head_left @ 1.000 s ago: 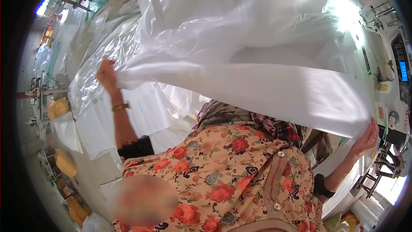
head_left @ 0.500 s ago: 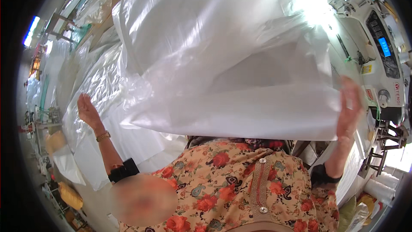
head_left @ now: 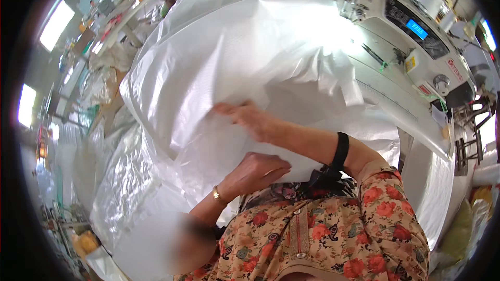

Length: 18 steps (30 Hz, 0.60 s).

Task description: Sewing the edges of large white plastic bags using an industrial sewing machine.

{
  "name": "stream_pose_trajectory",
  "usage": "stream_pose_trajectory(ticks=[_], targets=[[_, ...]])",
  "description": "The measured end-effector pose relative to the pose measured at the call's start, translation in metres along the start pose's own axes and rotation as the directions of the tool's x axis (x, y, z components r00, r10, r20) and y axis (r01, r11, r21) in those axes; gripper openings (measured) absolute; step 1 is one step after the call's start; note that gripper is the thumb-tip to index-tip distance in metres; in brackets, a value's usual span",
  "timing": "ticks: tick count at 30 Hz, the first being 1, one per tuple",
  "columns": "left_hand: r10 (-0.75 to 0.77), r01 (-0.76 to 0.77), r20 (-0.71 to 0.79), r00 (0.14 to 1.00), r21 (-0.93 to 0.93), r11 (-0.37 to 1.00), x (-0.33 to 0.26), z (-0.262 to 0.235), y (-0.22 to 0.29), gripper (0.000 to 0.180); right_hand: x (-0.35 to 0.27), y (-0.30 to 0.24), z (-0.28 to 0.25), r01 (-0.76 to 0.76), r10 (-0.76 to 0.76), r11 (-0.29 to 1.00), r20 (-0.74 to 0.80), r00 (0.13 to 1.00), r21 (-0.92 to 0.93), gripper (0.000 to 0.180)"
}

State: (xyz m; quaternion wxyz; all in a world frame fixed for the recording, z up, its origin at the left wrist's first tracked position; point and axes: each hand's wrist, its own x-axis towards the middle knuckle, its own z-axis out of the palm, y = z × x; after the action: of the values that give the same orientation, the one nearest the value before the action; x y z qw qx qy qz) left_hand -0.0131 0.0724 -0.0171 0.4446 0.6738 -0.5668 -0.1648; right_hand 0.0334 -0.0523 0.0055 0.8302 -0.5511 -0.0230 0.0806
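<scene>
A large, translucent white plastic sheet (head_left: 198, 62) spreads in front of me, creased and bulging, its near edge close to my waist. My left hand (head_left: 255, 170), with a gold watch on its wrist, is closed at that near edge, thumb and fingers pressed together on the sheet. Above it, my right hand (head_left: 247, 118) reaches leftward across my body, over the middle of the sheet. Motion smears its fingers, so their grip is unclear. A white sewing machine (head_left: 385, 36) with a lit blue display stands at the right, its bright lamp shining on the sheet.
Further crumpled clear plastic (head_left: 120, 177) lies at the left. Shelves or tables with clutter (head_left: 125, 21) stand at the far left. Beside the sewing machine, at the right, is a dark metal stand (head_left: 471, 140). More white sheeting (head_left: 435, 198) hangs at the lower right.
My right hand has swung from the right end of the sheet leftward to its middle. My left hand has come in from the far left to the near edge. The view has shifted.
</scene>
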Motion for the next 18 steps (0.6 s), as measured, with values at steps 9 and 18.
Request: stream_pose_trajectory(ticks=[9, 18], targets=[[-0.519, 0.573, -0.314, 0.795, 0.107, 0.812, 0.000, 0.091, -0.122, 0.017, -0.050, -0.118, -0.032, 0.346, -0.057, 0.790, 0.500, 0.864, -0.507, 0.077], [-0.654, 0.715, -0.409, 0.637, -0.004, 0.699, -0.064, 0.072, -0.127, 0.020, -0.033, -0.036, -0.206, 0.307, -0.342, 0.875, -0.029, 0.939, -0.374, 0.049]])
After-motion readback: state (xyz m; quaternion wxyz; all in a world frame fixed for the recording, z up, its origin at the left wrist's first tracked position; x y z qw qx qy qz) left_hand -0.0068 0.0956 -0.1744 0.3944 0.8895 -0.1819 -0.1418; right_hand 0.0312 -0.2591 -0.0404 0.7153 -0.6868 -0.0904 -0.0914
